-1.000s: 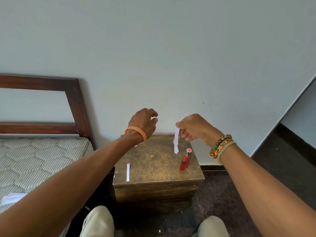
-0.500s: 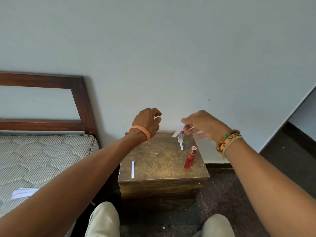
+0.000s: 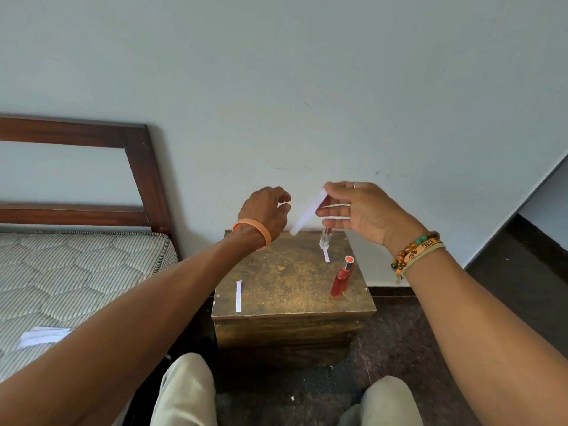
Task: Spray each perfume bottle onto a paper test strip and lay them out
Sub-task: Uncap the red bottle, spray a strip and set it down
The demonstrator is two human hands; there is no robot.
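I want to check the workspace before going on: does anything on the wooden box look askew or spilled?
Nothing looks spilled or damaged. The red bottle seems to lean right, perhaps only lens distortion. On the wooden box, the front strip and the back strip lie far apart, the latter by the clear bottle.

Right hand (image 3: 362, 210) pinches paper strip (image 3: 307, 215); red bottle (image 3: 341, 278) upright on box (image 3: 276, 287).

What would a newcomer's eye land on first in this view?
The right hand pinching a white paper test strip in the air above the back of the wooden box, with the curled left hand beside it. Next, the red perfume bottle standing near the box's right edge and a small clear bottle behind it. Two more strips lie on top: a front-left strip and a short strip before the clear bottle.
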